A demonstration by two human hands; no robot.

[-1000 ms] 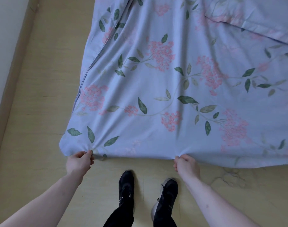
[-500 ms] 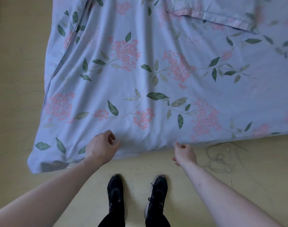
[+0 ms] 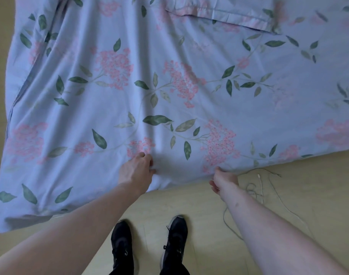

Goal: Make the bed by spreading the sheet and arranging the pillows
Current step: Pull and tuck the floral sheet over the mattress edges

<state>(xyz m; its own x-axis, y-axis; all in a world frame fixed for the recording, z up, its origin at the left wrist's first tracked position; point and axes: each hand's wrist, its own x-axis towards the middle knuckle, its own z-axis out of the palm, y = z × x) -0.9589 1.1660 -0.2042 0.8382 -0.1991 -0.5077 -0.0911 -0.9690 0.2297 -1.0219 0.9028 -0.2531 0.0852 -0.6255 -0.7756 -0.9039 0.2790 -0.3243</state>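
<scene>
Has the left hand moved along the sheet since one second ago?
Yes. The left hand left the sheet's near-left corner and went rightward along the near edge, closer to the right hand, and now rests on the cloth near the middle.

floor bare right of my right hand | tangled cord lies there | sheet fills everything ahead
</scene>
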